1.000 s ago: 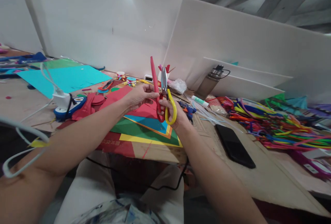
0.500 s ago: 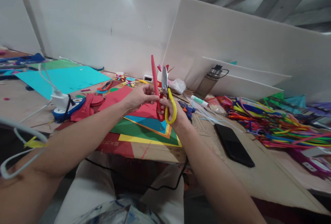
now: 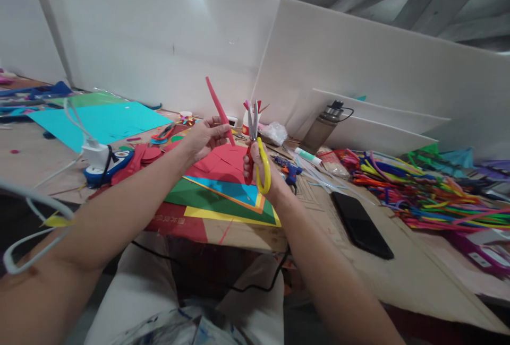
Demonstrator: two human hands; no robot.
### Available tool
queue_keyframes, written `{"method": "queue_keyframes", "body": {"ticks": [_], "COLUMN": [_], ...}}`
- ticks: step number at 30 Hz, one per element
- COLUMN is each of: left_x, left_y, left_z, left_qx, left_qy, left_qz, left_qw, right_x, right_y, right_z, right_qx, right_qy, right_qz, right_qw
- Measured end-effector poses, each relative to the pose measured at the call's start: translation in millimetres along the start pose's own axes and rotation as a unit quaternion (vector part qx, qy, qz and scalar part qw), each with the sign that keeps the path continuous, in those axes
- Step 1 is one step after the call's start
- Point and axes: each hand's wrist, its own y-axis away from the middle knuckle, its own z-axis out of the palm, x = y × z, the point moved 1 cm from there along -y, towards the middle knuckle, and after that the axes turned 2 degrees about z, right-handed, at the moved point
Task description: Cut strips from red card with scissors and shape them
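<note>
We see the left hand [image 3: 203, 138] pinching the lower end of a red paper strip [image 3: 219, 110], its grip closed tight on it, the strip tilting up and leftward above the worktop [image 3: 398, 276]. The right hand [image 3: 261, 172] clamps the yellow-handled scissors [image 3: 255, 148], blades upright and nearly together, just beside the strip, above stacked coloured paper sheets [image 3: 223, 196].

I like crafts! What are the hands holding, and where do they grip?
The left hand pinches a red strip at its lower end. The right hand grips scissors by the handles.
</note>
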Motion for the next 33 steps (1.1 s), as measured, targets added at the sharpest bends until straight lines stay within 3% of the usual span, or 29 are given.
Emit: {"method": "queue_keyframes", "body": {"ticks": [5, 14, 25, 33], "left_x": [10, 19, 11, 10], "left_y": [-10, -13, -16, -12], "left_z": [-14.9, -21.9, -25.8, -17.5], "left_qx": [0.049, 0.09, 0.044, 0.065], "left_qy": [0.043, 0.056, 0.021, 0.006], "left_qz": [0.006, 0.02, 0.034, 0.046], "left_qw": [0.998, 0.994, 0.998, 0.997], "right_x": [1, 0, 0, -3], "right_y": [5, 10, 10, 12], "right_z": [-5, -6, -5, -3], "right_qx": [-0.082, -0.176, -0.146, -0.132], "right_qy": [0.098, 0.139, 0.176, 0.176], "right_qz": [0.011, 0.024, 0.005, 0.024], "right_qw": [0.992, 0.974, 0.974, 0.975]}}
